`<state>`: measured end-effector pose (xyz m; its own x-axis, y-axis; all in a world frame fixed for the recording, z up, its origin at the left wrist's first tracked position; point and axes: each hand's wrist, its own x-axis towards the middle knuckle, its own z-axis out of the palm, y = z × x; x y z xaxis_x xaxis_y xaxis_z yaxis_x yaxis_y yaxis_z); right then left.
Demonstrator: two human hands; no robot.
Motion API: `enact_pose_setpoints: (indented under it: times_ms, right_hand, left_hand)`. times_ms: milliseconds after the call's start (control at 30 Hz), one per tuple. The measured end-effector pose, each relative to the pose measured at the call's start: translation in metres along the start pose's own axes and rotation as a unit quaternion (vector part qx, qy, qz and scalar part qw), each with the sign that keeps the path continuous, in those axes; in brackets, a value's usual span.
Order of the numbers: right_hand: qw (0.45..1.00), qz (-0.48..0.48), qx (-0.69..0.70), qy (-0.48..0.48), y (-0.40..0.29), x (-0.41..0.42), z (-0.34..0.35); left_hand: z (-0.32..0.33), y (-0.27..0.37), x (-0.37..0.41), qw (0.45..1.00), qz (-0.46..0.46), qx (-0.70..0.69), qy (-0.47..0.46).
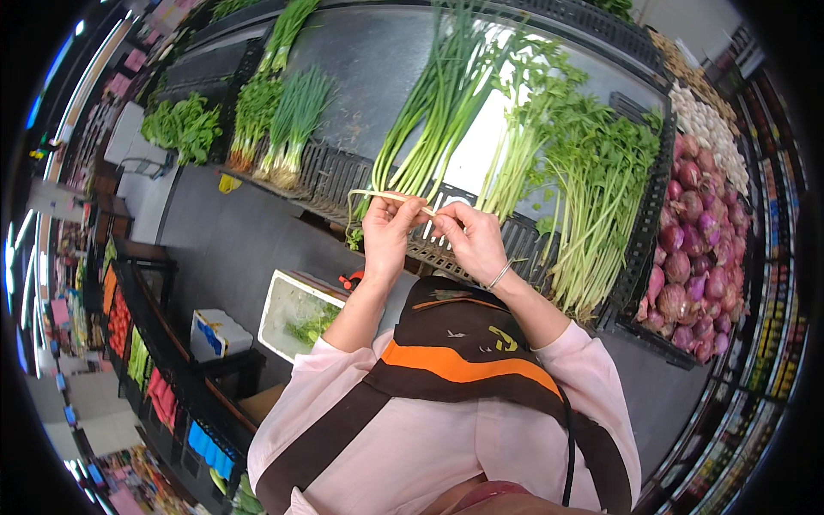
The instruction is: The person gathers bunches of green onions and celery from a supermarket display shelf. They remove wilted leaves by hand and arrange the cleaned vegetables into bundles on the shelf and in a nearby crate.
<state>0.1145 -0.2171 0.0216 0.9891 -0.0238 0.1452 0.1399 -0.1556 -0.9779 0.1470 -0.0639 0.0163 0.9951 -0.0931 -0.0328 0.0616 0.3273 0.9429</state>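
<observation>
Between both hands is a thin pale green stalk [376, 193], bent over at its left part and hanging down with a small leaf at its lower tip. My left hand [390, 233] grips it with thumb and fingers. Close beside it, my right hand [473, 239] pinches the stalk's right end; a bracelet circles that wrist. Just beyond the hands, long green onions [418, 135] lie on the display stand. Right of them are leafy stalks that look like celery [515, 154], and a larger bunch of the same kind [592, 199].
A black slatted rack edge [515, 251] runs before me. Red onions [692, 225] and garlic [708, 129] lie to the right. Shorter scallions [293, 129] and leafy greens [183, 129] are at the left. A white foam box [273, 322] holding greens stands lower left, near a blue-and-white box [222, 335].
</observation>
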Motion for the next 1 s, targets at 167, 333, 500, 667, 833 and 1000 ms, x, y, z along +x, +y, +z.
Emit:
enact_pose_setpoints:
  times_ms: [167,333,500,667,833,1000]
  right_hand:
    - [0.929,0.131,0.344,0.043,0.022,-0.013,-0.038]
    - [0.937,0.249,0.243,-0.015,0.065,-0.059,-0.076]
    - [0.921,0.325,0.208,0.06,0.088,-0.1,-0.076]
    - [0.922,0.301,0.23,0.082,0.098,-0.117,-0.063]
    - [0.917,0.306,0.22,0.128,0.101,-0.126,-0.068]
    - [0.915,0.31,0.216,0.142,0.101,-0.137,-0.07]
  left_hand:
    - [0.0,0.017,0.032,0.991,0.034,-0.106,0.074]
    - [0.031,0.063,0.076,0.987,-0.094,0.092,-0.091]
    - [0.113,0.113,0.167,0.929,-0.059,0.245,-0.273]
    - [0.156,0.141,0.244,0.884,0.078,0.26,-0.381]
    - [0.168,0.065,0.232,0.861,0.031,0.347,-0.37]
    - [0.106,-0.108,0.189,0.802,-0.13,0.454,-0.366]
